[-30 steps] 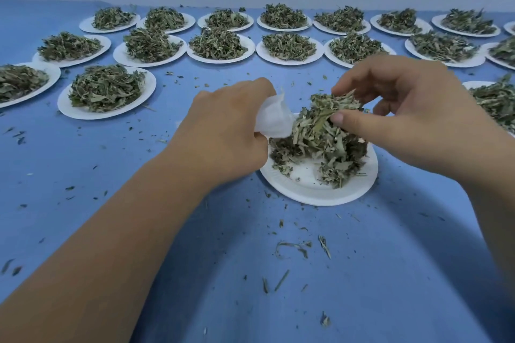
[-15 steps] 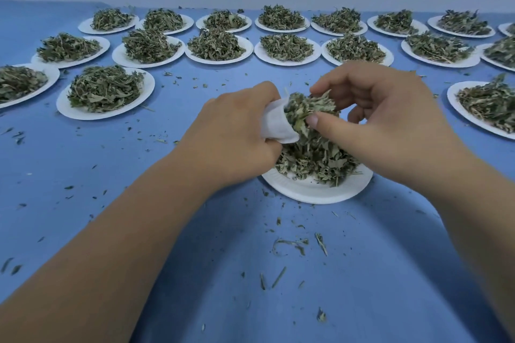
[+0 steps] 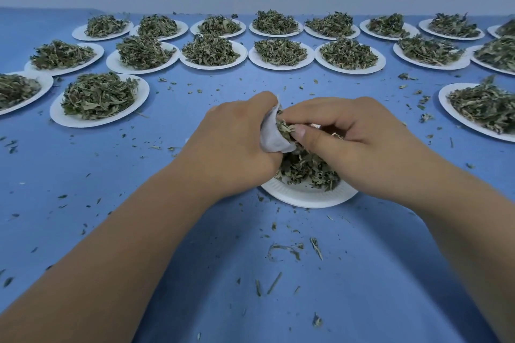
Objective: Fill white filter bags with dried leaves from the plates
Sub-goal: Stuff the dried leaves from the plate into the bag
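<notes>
White filter bag (image 3: 271,135) — one, gripped by left hand (image 3: 234,145); right hand (image 3: 356,136) pinches dried leaves (image 3: 284,128) at its mouth, both masking the near plate (image 3: 306,198). Eighteen other heaped plates (image 3: 83,122) surround.

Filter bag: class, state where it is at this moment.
Head view, centre: the filter bag is gripped in the left hand, just above the nearest plate, with the right hand pinching leaves at its mouth.

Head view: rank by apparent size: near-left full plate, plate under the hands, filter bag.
1-2. near-left plate and plate under the hands: similar width; the second is mostly covered, so unranked.
3. filter bag, partly hidden in the left hand.
</notes>
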